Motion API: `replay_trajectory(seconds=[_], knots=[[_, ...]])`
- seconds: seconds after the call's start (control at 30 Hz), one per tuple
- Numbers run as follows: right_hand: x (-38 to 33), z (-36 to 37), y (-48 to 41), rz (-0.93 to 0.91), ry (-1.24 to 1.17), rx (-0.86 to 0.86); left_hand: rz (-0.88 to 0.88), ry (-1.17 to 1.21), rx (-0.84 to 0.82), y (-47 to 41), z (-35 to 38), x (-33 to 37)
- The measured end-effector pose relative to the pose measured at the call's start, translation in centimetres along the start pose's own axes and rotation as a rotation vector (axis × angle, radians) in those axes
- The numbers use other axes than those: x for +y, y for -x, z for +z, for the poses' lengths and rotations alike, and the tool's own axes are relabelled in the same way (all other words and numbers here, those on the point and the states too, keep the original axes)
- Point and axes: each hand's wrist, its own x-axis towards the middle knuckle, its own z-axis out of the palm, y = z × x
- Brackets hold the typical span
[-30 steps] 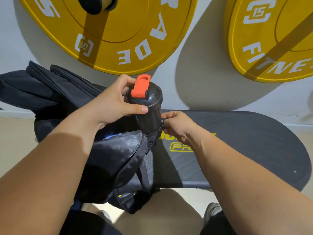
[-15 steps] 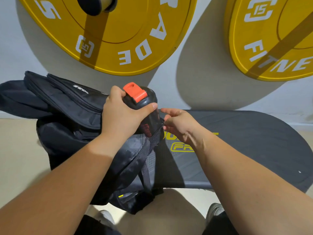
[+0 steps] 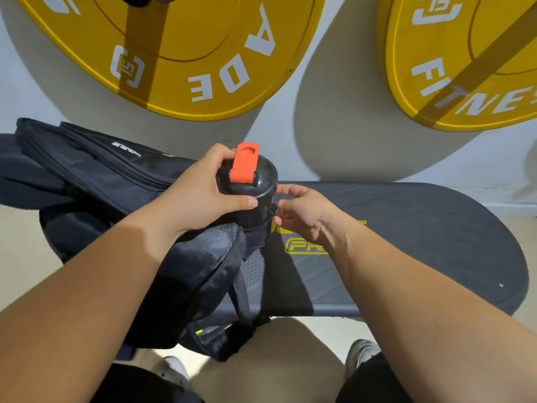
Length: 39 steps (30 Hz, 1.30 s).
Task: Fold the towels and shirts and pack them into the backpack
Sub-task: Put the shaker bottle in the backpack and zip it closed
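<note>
A black backpack (image 3: pixel 116 175) lies on the left end of a dark padded bench (image 3: pixel 406 228). My left hand (image 3: pixel 200 193) is wrapped around a black shaker bottle (image 3: pixel 255 196) with an orange flip cap. The bottle stands upright in the backpack's mesh side pocket (image 3: pixel 255 237). My right hand (image 3: pixel 305 213) pinches the rim of that pocket beside the bottle. No towels or shirts show; the backpack's inside is hidden.
Two yellow weight plates (image 3: pixel 189 53) (image 3: pixel 465 62) hang on the white wall behind the bench. Dark fabric (image 3: pixel 23 175) lies at the far left beside the backpack. The beige floor (image 3: pixel 17 251) and my shoes (image 3: pixel 360 353) are below the bench's front edge.
The bottle has straightened from a tilt and stands upright in the side pocket. My right hand has closed on the pocket's rim. The backpack has shifted slightly.
</note>
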Motion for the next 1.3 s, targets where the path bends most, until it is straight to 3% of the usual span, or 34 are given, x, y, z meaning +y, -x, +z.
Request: replay_trajectory(seconds=[0.13,0.33,0.43,0.6,0.8,0.9,1.1,1.3], knots=[[-0.7,0.5,0.5,-0.051,-0.015,0.014,-0.061,-0.066,-0.019,-0.5,-0.5,0.2],[-1.2,1.3,0.4,-0.075,-0.056,0.019,-0.09,-0.376,0.311,0.1,2.1,0.4],[-1.3,1.7,0.2,-0.07,-0.064,0.02,-0.124,-0.379,0.399,0.4,3.0,0.0],[-1.5,1.6,0.0,-0.061,-0.042,0.018,-0.069,-0.216,0.243,0.2,2.8,-1.0],[-1.4,1.3,0.1,-0.066,-0.012,0.039,-0.104,-0.276,0.058,-0.6,1.7,-0.8],[-1.3,1.2,0.5,-0.066,-0.007,0.063,-0.115,-0.323,0.079,-0.7,2.0,-0.8],[-2.2,1.2,0.9,-0.146,0.039,0.106,-0.057,-0.437,0.285,-0.1,4.1,-0.7],[-1.9,2.0,2.7,-0.257,0.233,0.162,-0.078,-0.421,0.262,0.0,3.7,-0.7]])
